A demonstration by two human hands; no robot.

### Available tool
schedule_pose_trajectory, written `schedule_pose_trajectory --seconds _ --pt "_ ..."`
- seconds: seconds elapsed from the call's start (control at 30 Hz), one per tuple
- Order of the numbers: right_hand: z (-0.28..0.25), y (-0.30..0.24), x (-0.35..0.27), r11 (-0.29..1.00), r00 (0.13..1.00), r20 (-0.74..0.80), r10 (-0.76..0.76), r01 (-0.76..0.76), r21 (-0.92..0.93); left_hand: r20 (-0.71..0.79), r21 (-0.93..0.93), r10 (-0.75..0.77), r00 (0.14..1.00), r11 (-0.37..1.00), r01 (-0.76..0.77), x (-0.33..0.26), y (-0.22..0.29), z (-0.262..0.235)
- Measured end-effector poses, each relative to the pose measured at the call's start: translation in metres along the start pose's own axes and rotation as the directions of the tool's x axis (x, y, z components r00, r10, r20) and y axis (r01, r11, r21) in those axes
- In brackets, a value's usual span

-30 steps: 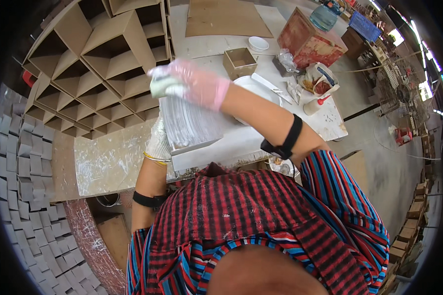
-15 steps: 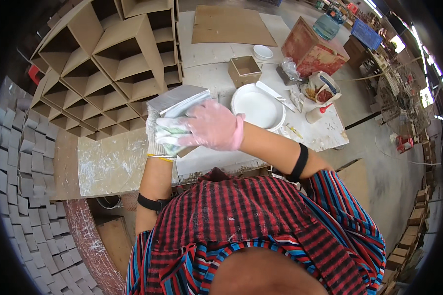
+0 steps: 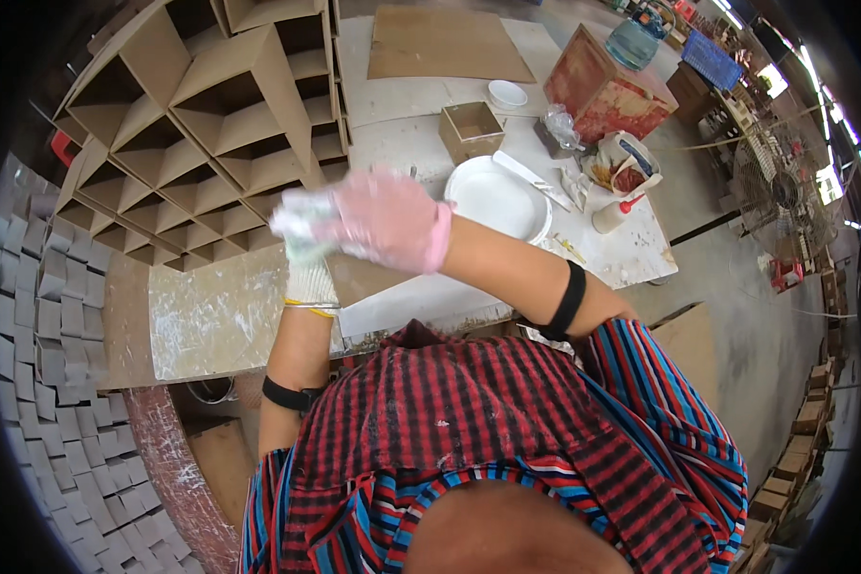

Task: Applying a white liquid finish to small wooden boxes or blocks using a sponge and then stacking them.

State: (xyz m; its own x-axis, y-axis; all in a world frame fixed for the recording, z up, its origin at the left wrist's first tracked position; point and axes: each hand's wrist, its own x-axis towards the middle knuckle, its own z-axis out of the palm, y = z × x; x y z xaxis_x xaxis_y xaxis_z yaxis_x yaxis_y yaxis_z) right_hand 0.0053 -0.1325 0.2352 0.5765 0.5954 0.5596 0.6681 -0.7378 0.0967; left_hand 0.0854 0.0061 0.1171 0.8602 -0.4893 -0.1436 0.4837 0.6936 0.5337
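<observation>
Cardboard box (image 3: pixel 362 279) sat beneath the right hand (image 3: pixel 387 222), its grey face, visible half a second earlier, now covered and impossible to judge. Blur obscured whether that hand clasped the whitish-green wad (image 3: pixel 301 234); the left hand (image 3: pixel 311 278) had hidden fingers, grip untellable.

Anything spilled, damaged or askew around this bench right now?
Two things: white smears mark the left part of the worktop, perhaps dried splashes, and the red box under the water jug has patchy, worn-looking paint.
</observation>
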Motion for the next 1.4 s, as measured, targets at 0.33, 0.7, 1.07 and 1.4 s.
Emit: schedule_pose_trajectory --seconds 0.33,0.7,1.07,1.4 --pt "0.002 0.007 -0.032 0.976 0.99 0.044 -0.132 0.137 -0.17 0.444 -0.15 -0.23 0.866 0.934 0.325 0.01 0.004 -0.059" --pt "-0.021 0.029 -0.01 0.814 0.984 -0.168 -0.062 0.147 0.563 0.57 0.809 0.147 0.809 0.073 -0.583 -0.023 0.013 -0.015" --pt "0.003 0.048 -0.016 0.835 0.983 -0.112 0.147 -0.063 0.547 -0.17 0.086 -0.248 0.954 0.961 0.265 -0.034 -0.007 0.017" --pt "0.019 0.059 -0.003 0.855 1.0 -0.011 0.02 -0.011 0.519 -0.054 0.152 -0.322 0.945 0.933 0.326 -0.027 -0.008 -0.009"
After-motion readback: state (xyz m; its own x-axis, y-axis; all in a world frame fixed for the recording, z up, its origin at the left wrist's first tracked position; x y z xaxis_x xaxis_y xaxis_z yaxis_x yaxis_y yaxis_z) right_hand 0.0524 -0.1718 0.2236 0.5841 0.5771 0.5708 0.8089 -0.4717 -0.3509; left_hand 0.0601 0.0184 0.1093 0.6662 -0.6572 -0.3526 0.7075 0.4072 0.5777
